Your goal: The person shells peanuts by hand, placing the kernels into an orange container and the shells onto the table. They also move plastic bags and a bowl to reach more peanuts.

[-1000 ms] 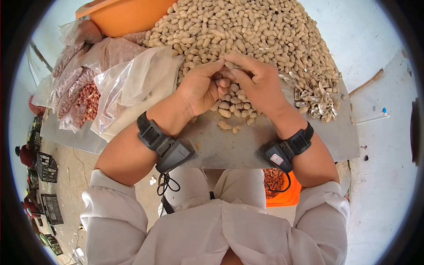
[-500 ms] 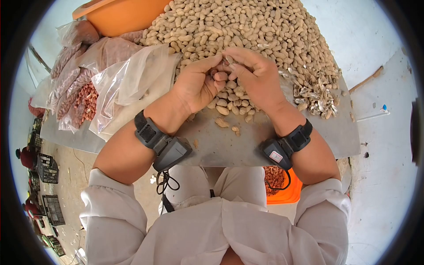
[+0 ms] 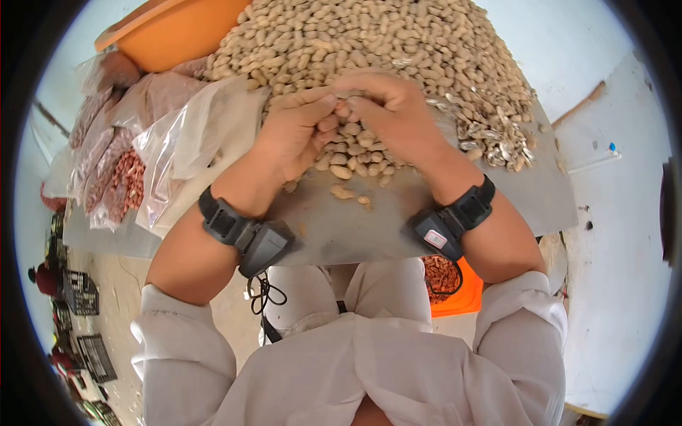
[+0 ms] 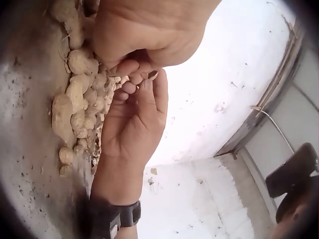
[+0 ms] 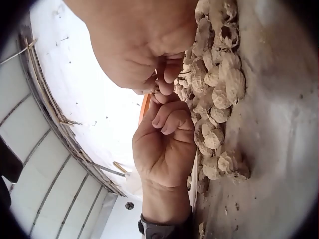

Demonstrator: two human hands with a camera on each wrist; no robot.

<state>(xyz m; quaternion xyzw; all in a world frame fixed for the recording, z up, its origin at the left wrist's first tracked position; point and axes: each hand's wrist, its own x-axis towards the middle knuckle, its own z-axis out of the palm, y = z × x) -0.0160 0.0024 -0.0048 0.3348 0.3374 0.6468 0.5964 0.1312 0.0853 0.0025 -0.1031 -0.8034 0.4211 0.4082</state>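
Note:
Both hands meet over the near edge of a heap of unshelled peanuts (image 3: 369,42). Between the fingertips is a small peanut (image 3: 342,108), reddish where it shows and mostly covered by fingers. My left hand (image 3: 293,131) pinches at it from the left with curled fingers. From the other side, my right hand (image 3: 398,117) grips it between thumb and forefinger. A pale bit of shell (image 4: 153,75) pokes out at the right fingertips in the left wrist view. Below the hands lie several loose peanuts (image 3: 355,153) on the grey tabletop (image 3: 334,227).
Clear bags of red kernels (image 3: 128,177) and flat plastic bags (image 3: 192,135) lie at left, near an orange basin (image 3: 170,32). Broken shells (image 3: 501,138) are piled at right. An orange container (image 3: 458,298) of red-brown pieces stands below the table edge. Black crates (image 3: 82,291) sit on the floor.
The pale peanut pod at the fingertips now shows reddish between them. Both hands have drawn closer together. The head view has shifted, so the table scene sits further left.

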